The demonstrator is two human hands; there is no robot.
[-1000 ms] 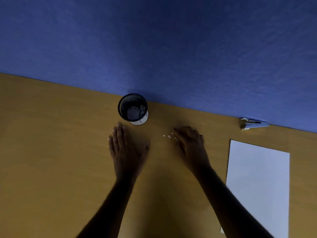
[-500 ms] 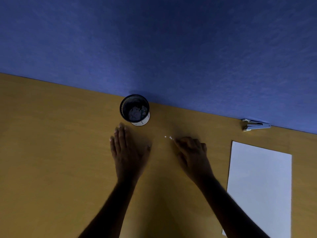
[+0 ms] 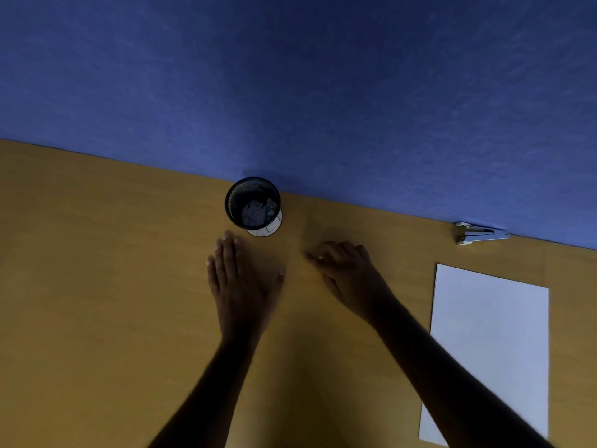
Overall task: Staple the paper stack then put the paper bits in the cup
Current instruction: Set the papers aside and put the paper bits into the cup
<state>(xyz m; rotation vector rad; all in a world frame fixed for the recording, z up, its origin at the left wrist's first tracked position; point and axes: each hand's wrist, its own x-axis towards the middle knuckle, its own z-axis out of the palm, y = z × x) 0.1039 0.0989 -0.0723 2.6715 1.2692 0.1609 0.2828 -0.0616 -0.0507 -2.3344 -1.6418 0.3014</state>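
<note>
A black mesh cup (image 3: 253, 203) stands at the table's far edge, with pale paper scraps inside. My left hand (image 3: 240, 282) lies flat and open on the wood just in front of it, holding nothing. My right hand (image 3: 347, 270) rests to the right with its fingers curled down onto the small white paper bits. One paper bit (image 3: 320, 257) shows at a fingertip, and the others are hidden under the fingers. The white paper stack (image 3: 491, 344) lies flat at the right. A grey stapler (image 3: 481, 233) sits beyond it at the far edge.
The yellow-brown wooden table (image 3: 97, 286) ends against a blue textured wall (image 3: 290, 92). A white round base sticks out under the cup. My right forearm crosses the paper stack's near left corner.
My right hand's fingers have curled and drawn in over the loose paper bits, which lay in the open a second ago. My left hand has stayed flat.
</note>
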